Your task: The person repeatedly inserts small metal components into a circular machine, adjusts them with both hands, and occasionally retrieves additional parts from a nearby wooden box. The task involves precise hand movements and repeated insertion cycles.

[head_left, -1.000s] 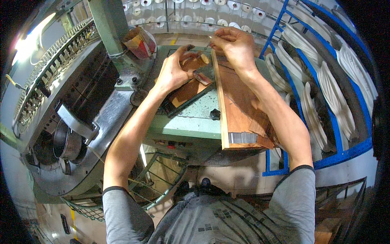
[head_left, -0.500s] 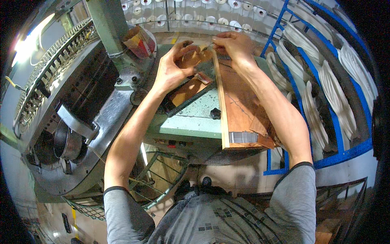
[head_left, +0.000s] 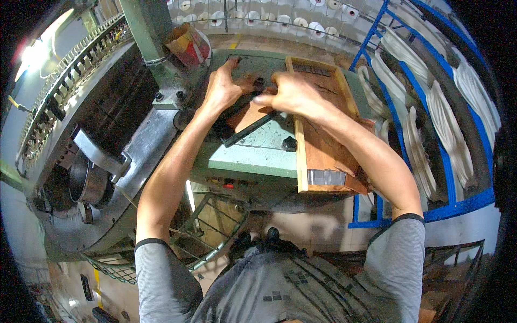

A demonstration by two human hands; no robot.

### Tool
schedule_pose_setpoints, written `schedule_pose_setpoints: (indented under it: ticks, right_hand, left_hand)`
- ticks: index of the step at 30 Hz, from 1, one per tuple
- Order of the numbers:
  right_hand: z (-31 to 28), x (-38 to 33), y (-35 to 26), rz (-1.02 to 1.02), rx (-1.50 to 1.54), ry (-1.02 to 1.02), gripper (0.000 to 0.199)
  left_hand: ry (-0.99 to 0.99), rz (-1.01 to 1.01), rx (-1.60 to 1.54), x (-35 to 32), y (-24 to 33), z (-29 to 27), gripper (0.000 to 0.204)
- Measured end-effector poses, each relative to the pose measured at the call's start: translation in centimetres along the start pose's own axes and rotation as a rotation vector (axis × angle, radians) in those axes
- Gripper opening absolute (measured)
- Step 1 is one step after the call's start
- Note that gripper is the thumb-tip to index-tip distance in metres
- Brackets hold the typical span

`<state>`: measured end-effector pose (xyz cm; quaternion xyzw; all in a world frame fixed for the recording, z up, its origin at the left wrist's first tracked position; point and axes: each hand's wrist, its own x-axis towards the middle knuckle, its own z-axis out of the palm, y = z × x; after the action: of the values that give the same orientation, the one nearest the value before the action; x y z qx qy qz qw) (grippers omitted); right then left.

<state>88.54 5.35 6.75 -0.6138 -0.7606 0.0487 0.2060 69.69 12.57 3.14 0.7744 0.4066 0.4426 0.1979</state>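
Taking 12 o'clock as straight ahead of the wearer, a wire guard [head_left: 215, 252] sits low at 10. At 1, the tray [head_left: 300, 151] lies along the green table [head_left: 253, 159], with grey strips [head_left: 327, 177] stacked at its near end and loose dark pieces [head_left: 312, 70] at its far end. A black knob [head_left: 289, 143] stands just left of it.

At 12, the dark frame [head_left: 249, 131] lies slantwise on the table, its brown panel [head_left: 250, 114] partly bare. The left hand [head_left: 222, 87] curves beyond its far left end, thumb and fingers apart; the right hand [head_left: 293, 96] reaches over its right end, fingers bunched. Overlap and blur make it hard to say whether either grips the dark bit [head_left: 259, 82] between them.

The work looks under way, unfinished: both hands are busy at the frame, and strips and pieces lie unused in the tray.

Farther off, a bucket [head_left: 200, 49] stands at 11, a blue rack [head_left: 449, 210] at 2, and spools [head_left: 283, 20] at 12.
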Motion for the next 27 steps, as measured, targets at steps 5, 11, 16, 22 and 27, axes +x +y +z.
schedule_pose_setpoints:
  ticks: [5, 11, 16, 22, 27]
  right_hand:
    - [1.1, 0.1, 0.9, -0.073, -0.185, 0.036, 0.020]
    - [-2.1, 1.9, 2.3, 0.126, 0.581, 0.168, 0.024]
    - [-3.0, 1.8, 3.2, -0.015, 0.567, 0.333, 0.017]
    - [-5.8, 1.2, 4.7, -0.092, 0.422, -0.133, 0.021]
    - [-6.6, 1.3, 4.1, -0.036, 0.406, -0.202, 0.026]
  left_hand:
    - [-0.008, 0.012, 0.006, -1.7, 0.8, -0.1, 0.056]
    - [-0.322, -0.059, -0.543, -1.9, 2.3, -0.2, 0.074]
    - [-0.352, -0.152, -0.499, -1.8, 3.1, -0.1, 0.091]
    - [-0.360, -0.112, -0.444, -1.5, 3.6, 0.2, 0.088]
    - [-0.333, -0.036, -0.315, -1.1, 4.3, -0.2, 0.079]
